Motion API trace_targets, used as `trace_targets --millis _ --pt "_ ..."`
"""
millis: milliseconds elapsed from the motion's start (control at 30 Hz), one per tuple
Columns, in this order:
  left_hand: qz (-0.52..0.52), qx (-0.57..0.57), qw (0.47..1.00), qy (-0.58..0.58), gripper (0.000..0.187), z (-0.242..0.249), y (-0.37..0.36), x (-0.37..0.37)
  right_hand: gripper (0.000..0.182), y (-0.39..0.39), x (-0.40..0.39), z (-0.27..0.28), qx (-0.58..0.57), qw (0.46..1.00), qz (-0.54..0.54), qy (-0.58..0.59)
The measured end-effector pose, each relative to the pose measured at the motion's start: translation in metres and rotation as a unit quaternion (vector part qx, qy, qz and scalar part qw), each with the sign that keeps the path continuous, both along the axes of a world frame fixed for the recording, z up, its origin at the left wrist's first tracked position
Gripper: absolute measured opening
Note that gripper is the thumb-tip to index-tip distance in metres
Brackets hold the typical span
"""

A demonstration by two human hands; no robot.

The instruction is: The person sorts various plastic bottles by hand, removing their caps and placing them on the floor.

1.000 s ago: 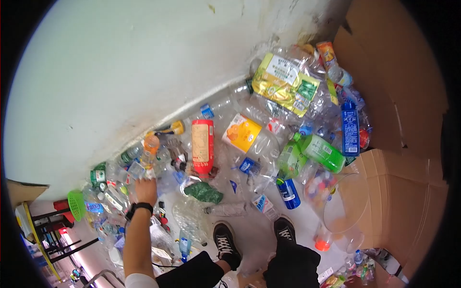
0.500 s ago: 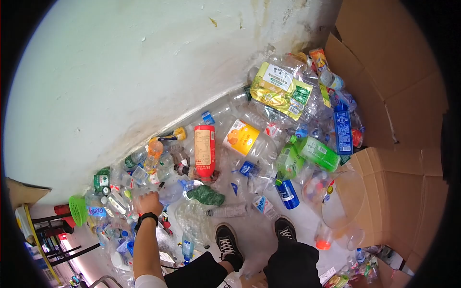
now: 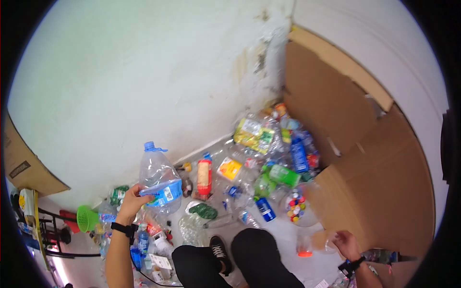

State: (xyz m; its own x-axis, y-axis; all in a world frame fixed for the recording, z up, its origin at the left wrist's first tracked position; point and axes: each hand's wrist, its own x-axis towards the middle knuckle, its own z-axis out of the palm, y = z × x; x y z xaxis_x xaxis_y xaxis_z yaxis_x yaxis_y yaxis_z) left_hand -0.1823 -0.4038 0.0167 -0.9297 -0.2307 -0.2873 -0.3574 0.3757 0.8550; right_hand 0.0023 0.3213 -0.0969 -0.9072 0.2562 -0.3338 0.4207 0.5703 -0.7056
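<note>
A large clear water bottle (image 3: pixel 161 170) with a blue cap and blue label is held upright by my left hand (image 3: pixel 133 202), fingers closed on its label side. It stands out above the pile, in front of the white wall. On the right, my right hand (image 3: pixel 346 244) has its fingers bent beside a clear plastic cup (image 3: pixel 322 241). Blur hides whether those fingers touch the cup. Left of the cup lies a clear jar with a red lid (image 3: pixel 304 253). Below the held bottle is crumpled green plastic (image 3: pixel 202 210).
Mixed plastic bottles cover the floor along the wall, including a red bottle (image 3: pixel 204 177), a green bottle (image 3: pixel 284 175) and a blue one (image 3: pixel 264 209). A clear container holds colourful round pieces (image 3: pixel 295 206). Cardboard (image 3: pixel 379 192) borders the right; a green basket (image 3: pixel 87 219) stands left.
My left hand has come up from the pile with the large water bottle in it. My right hand has entered at the lower right. The view has tilted upward, and my knees are now bent.
</note>
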Motion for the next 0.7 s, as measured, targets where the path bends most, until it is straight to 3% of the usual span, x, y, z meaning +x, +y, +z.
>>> trace_targets --millis 100,133,167,200,233,333,500,700 --pt "-0.022 0.093 0.994 0.058 0.034 0.044 0.069 0.0 0.039 -0.022 -0.044 0.045 0.03 0.997 0.051 0.056" --pt "-0.044 0.103 0.991 0.067 0.034 0.055 0.097 0.001 0.04 -0.032 -0.059 0.058 -0.025 0.995 0.043 0.081" --pt "-0.057 0.135 0.987 0.071 0.035 0.065 0.126 0.003 0.042 -0.043 -0.072 0.079 -0.003 0.994 0.061 0.095" --pt "-0.071 0.166 0.981 0.072 0.035 0.069 0.153 0.002 0.043 -0.053 -0.085 0.097 -0.081 0.984 0.083 0.138" --pt "-0.101 0.192 0.973 0.085 0.036 0.072 0.162 0.006 0.043 -0.079 -0.087 0.146 -0.09 0.982 0.099 0.132" --pt "-0.154 0.225 0.96 0.06 0.036 0.077 0.248 0.022 0.053 -0.088 -0.112 0.166 -0.222 0.951 0.148 0.159" --pt "-0.258 0.284 0.922 0.061 0.039 0.06 0.343 0.061 0.053 -0.086 -0.095 0.202 -0.246 0.945 0.172 0.13" --pt "-0.346 0.321 0.882 -0.003 0.037 0.031 0.399 0.09 0.045 -0.041 -0.043 0.191 -0.266 0.948 0.155 0.077"
